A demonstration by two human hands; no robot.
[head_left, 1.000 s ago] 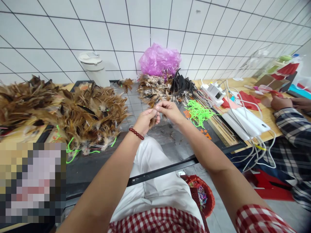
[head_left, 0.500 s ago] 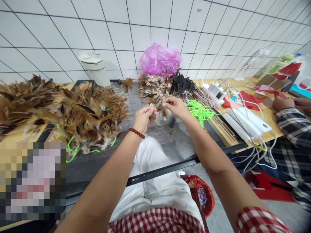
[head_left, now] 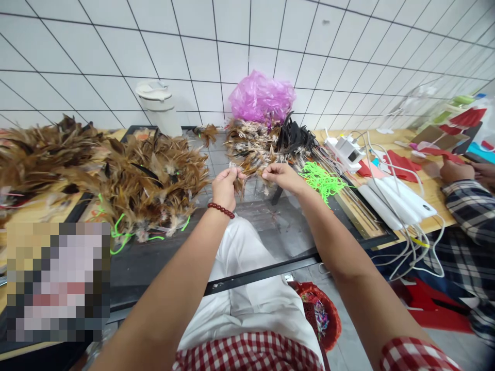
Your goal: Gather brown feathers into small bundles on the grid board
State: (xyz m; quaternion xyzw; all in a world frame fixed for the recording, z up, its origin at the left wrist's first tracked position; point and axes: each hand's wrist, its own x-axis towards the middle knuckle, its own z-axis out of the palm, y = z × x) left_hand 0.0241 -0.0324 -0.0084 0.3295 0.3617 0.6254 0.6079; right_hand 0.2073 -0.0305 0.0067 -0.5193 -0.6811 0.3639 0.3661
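My left hand, with a red bead bracelet on its wrist, is closed round a small bunch of brown feathers that hangs below the fingers. My right hand pinches another feather or two at the near edge of a loose pile of mixed brown, pale and black feathers. The two hands are a short way apart over a glass-topped cutting mat. A heap of neon green cord lies just right of my right hand.
Big bundles of brown feathers tied with green cord cover the left of the table. A pink plastic bag and a white lidded container stand by the tiled wall. White glue guns with cables lie right. Another person's hand rests far right.
My hands have drawn apart and moved a little farther forward towards the feather pile; the left keeps its bunch, the right has gone to the pile's edge.
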